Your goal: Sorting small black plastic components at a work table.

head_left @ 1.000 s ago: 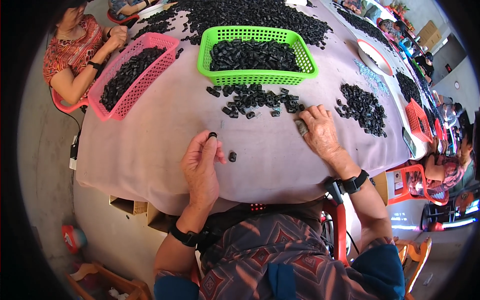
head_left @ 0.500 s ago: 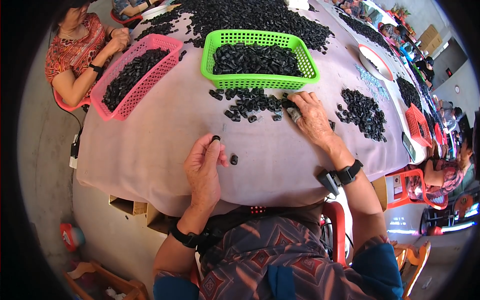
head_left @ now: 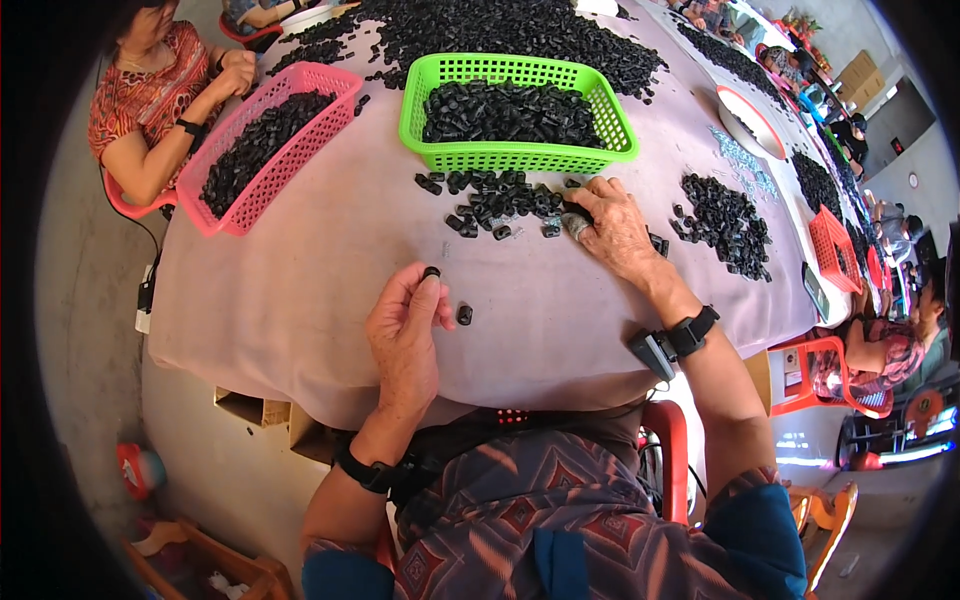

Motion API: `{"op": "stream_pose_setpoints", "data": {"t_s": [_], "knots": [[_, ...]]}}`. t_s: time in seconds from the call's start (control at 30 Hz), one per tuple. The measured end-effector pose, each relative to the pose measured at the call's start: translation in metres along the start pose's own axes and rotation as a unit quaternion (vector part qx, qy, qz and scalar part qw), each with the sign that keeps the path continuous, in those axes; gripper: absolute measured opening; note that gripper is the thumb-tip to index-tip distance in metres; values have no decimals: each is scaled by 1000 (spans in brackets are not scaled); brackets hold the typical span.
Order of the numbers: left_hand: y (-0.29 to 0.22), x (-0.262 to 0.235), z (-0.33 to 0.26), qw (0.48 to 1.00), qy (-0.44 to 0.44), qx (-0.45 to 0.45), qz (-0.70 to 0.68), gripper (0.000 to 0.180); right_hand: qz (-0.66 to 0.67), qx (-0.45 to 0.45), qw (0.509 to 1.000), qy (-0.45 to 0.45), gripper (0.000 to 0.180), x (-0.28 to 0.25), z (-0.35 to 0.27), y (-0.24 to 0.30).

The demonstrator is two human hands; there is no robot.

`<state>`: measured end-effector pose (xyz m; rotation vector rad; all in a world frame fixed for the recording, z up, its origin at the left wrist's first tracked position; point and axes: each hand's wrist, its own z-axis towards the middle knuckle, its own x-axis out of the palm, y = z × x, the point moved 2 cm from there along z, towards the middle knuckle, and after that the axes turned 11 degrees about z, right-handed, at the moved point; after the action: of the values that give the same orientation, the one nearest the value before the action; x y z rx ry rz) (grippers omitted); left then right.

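Between the thumb and fingers of my left hand (head_left: 404, 330) is a small black plastic part (head_left: 431, 272), raised over the cloth. A single black piece (head_left: 464, 314) lies just right of that hand. My right hand (head_left: 617, 235) reaches to the right end of a loose heap of black parts (head_left: 495, 200). Its thumb, wrapped in something greyish, and its fingers close on another black part (head_left: 574, 209), partly hidden. Small clear pieces (head_left: 516, 230) lie among the heap. Right behind it stands a green basket (head_left: 520, 157) full of black parts.
A pink basket (head_left: 245, 205) of black parts stands at left, beside a seated person (head_left: 150, 110). A large black pile (head_left: 500, 35) covers the far table. On the right are a smaller pile (head_left: 725, 225), scattered clear pieces (head_left: 745, 165), a red-rimmed bowl (head_left: 765, 130) and a phone (head_left: 815, 285).
My right hand has shifted slightly left along the edge of the heap, fingers still on the black parts. My left hand keeps its hold and has hardly moved.
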<state>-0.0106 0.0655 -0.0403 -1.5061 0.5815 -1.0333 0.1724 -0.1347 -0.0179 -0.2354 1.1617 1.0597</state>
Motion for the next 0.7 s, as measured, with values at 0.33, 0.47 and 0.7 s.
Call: {"op": "stream_pose_setpoints", "data": {"t_s": [0.33,0.47,0.7], "knots": [[0,0,0,1000,-4,-15,-1,17,3,40,999,-10,30,-23,-32,-18],[0,2,-1,1000,4,-17,-3,17,-82,69,994,11,28,-35,-32,-21],[0,1,-2,1000,13,-19,10,17,-50,21,998,41,40,-18,6,-12]]}}
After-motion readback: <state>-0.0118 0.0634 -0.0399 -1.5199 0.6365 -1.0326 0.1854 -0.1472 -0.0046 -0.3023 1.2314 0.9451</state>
